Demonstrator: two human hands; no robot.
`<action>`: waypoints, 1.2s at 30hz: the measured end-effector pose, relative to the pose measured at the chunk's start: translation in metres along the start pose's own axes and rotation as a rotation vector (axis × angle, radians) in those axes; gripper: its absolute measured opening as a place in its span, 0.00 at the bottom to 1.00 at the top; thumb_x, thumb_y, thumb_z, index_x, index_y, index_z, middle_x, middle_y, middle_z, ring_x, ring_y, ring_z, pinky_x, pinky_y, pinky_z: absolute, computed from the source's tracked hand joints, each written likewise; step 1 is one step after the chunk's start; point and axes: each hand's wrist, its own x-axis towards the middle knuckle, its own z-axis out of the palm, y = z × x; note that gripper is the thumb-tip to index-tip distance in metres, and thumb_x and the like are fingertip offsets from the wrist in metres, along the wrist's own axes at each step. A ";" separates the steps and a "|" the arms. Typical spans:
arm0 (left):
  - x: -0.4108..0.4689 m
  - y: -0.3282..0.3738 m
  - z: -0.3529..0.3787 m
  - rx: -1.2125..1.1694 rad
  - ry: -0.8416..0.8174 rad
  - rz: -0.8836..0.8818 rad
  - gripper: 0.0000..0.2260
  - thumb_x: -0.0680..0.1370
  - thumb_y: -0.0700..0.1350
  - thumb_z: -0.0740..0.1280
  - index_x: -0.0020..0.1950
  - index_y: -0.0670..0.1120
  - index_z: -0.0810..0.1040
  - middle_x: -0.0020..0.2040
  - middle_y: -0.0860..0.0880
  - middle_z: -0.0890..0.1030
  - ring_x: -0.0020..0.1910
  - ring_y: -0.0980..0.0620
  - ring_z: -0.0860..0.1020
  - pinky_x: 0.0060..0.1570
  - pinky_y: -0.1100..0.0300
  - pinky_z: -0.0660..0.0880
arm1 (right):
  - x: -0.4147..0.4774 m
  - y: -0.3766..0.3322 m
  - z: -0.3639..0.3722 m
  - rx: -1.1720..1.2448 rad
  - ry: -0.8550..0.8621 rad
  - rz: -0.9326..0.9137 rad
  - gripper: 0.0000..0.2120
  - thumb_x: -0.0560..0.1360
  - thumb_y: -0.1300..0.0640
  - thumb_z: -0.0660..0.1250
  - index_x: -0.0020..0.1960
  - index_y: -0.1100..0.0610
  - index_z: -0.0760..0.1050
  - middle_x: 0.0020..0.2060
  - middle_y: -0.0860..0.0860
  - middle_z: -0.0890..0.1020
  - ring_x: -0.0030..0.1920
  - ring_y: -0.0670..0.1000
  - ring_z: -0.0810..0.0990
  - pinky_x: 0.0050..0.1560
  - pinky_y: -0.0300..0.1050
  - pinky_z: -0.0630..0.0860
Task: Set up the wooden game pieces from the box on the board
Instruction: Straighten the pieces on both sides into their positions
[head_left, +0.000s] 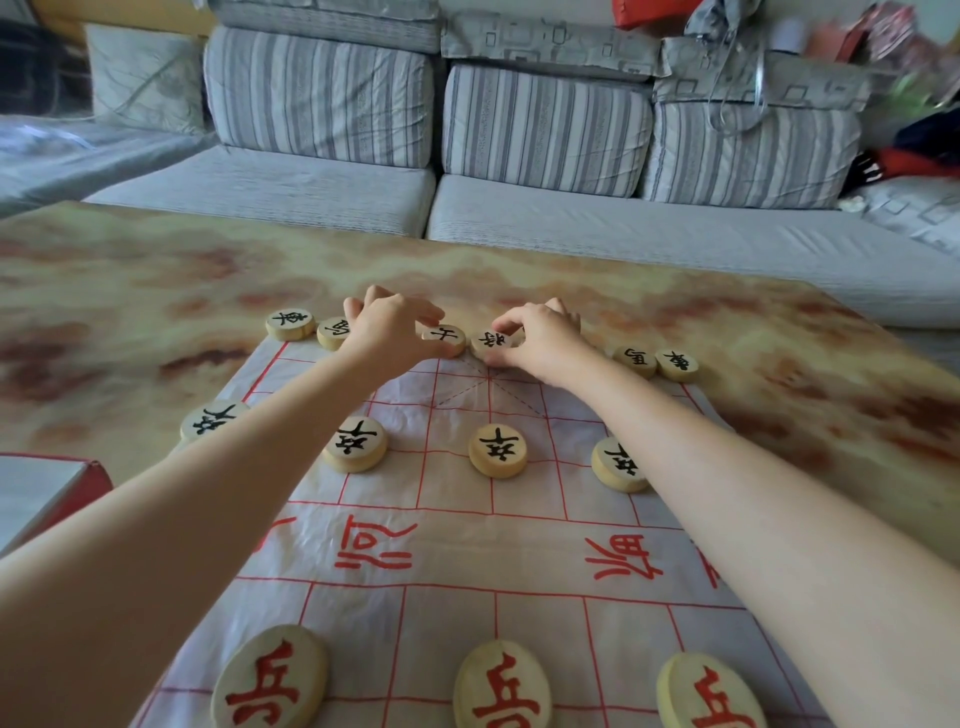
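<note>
The left disc (443, 338) and the right disc (491, 343) lie flat, side by side, at the far edge of the board (493, 551). Being round, they have no long axis, and their black letters face away from the person. The right hand (540, 335) pinches the right disc between thumb and curled fingers. The left hand (387, 325), arm stretched forward, seems to pinch the left disc.

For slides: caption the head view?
Left hand and right hand each pinch a black-marked wooden piece on the paper board's far row.

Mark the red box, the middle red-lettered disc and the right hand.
Red cardboard box (94, 486), head view, side wall.
Middle red-lettered wooden disc (501, 686), head view, top face.
Right hand (541, 339), head view, its back.
</note>
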 end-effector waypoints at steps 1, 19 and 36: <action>0.000 0.000 0.000 0.001 0.004 0.001 0.22 0.68 0.61 0.70 0.58 0.52 0.78 0.51 0.54 0.82 0.62 0.49 0.64 0.52 0.56 0.56 | 0.001 0.000 0.001 0.005 -0.003 0.008 0.24 0.70 0.45 0.71 0.64 0.49 0.74 0.62 0.58 0.68 0.66 0.58 0.61 0.65 0.45 0.58; -0.010 -0.063 -0.056 0.010 0.032 -0.096 0.13 0.72 0.51 0.70 0.56 0.53 0.80 0.55 0.54 0.81 0.62 0.48 0.64 0.49 0.57 0.53 | 0.018 -0.044 0.021 0.129 0.004 -0.038 0.22 0.70 0.47 0.71 0.63 0.48 0.75 0.63 0.54 0.68 0.66 0.57 0.63 0.66 0.43 0.59; -0.007 -0.087 -0.059 0.063 -0.043 0.029 0.19 0.68 0.58 0.70 0.58 0.56 0.78 0.52 0.57 0.81 0.60 0.50 0.66 0.51 0.56 0.54 | 0.036 -0.079 0.041 -0.081 -0.058 -0.171 0.22 0.73 0.47 0.68 0.67 0.47 0.71 0.60 0.50 0.76 0.65 0.54 0.62 0.60 0.43 0.56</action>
